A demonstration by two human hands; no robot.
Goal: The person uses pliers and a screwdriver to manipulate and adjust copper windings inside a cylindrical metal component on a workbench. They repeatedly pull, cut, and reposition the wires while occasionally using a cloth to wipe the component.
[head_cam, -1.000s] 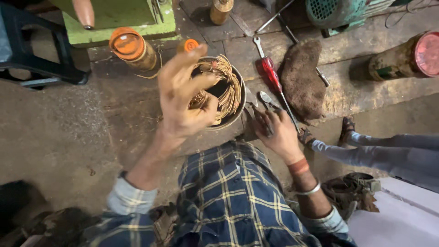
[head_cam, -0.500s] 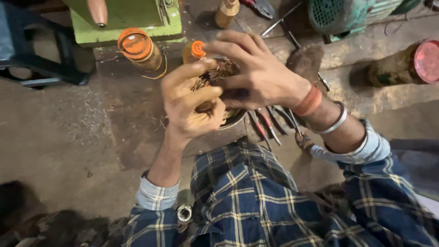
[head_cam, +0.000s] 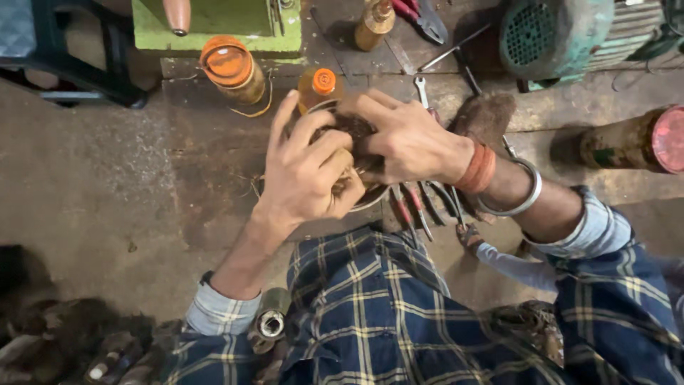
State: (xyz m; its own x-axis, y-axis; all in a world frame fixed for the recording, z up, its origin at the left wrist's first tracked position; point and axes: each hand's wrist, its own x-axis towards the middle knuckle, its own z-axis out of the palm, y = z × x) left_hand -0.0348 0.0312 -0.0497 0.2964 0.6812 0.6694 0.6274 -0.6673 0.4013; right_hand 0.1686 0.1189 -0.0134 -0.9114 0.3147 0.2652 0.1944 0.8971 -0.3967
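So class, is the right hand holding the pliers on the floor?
No: the right hand rests with the left hand on the round motor part, while the pliers lie untouched.

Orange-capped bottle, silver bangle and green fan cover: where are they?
Orange-capped bottle (head_cam: pixel 324 80), head view, on its orange cap.
Silver bangle (head_cam: pixel 528 199), head view, on the band's outer curve.
Green fan cover (head_cam: pixel 536 34), head view, on its grille.

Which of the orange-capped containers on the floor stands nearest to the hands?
The small amber bottle with the orange cap, just above the left hand. The bigger orange-lidded jar stands further away, beside the green machine base.
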